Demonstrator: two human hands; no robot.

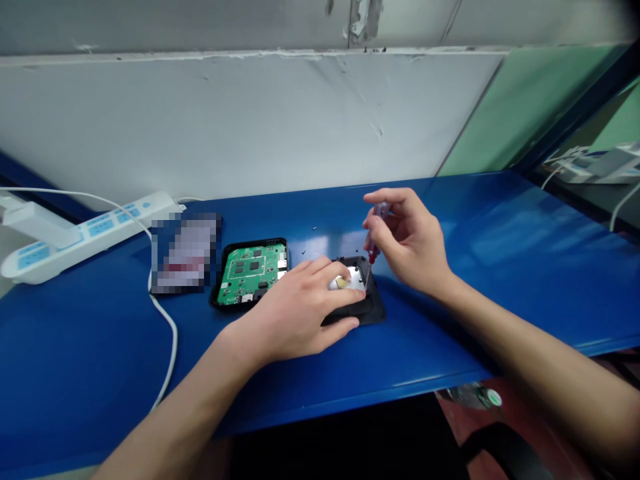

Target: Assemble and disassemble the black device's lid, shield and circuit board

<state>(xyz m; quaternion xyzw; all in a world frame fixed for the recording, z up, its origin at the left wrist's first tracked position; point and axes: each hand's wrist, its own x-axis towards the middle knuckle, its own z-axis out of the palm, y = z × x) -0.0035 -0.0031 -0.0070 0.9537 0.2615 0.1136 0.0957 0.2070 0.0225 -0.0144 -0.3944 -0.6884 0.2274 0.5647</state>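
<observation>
Right hand: fingers clamped on a slim purple-red screwdriver, tip at the right side of a black rectangular cover.
Left hand: fingers spread over the cover.
Progress: green circuit board exposed in its black shell, left; screwdriver work seems unfinished.
Glossy blue table: tiny dark pieces lie beyond.
Room: grey-white wall behind.

A blue counter spanned the frame, glossy with pale reflections at centre. Behind rose a whitish panel, a green one upper right; reddish floor showed lower right.
</observation>
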